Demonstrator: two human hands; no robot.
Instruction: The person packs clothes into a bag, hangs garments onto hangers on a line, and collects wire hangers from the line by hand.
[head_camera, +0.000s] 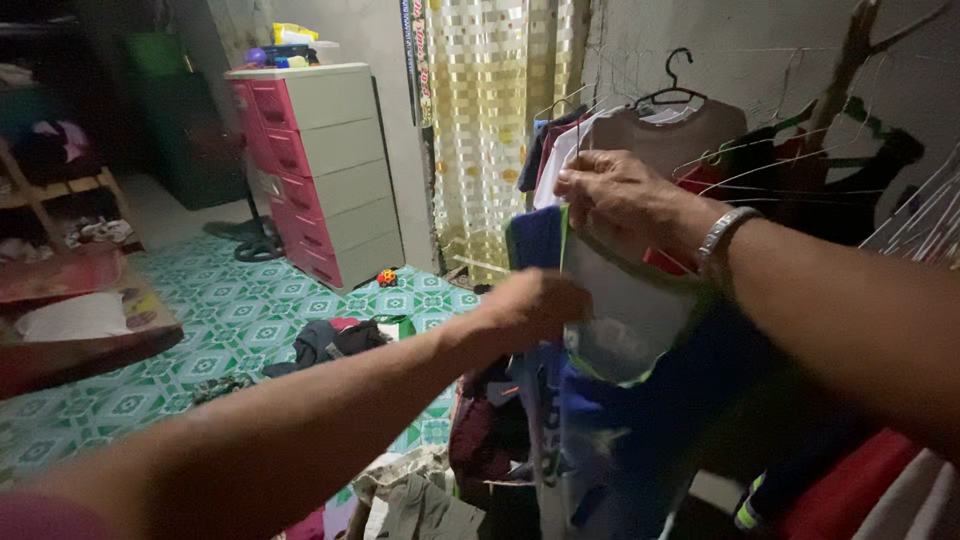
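Grey shirt (625, 310) with green trim hangs among clothes on the right; your right hand (620, 200) pinches its top edge, your left hand (530, 305) grips its near side.

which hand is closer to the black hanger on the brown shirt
Right. The right hand is just below and left of the black hanger, gripping a grey garment. The left hand sits lower, further left.
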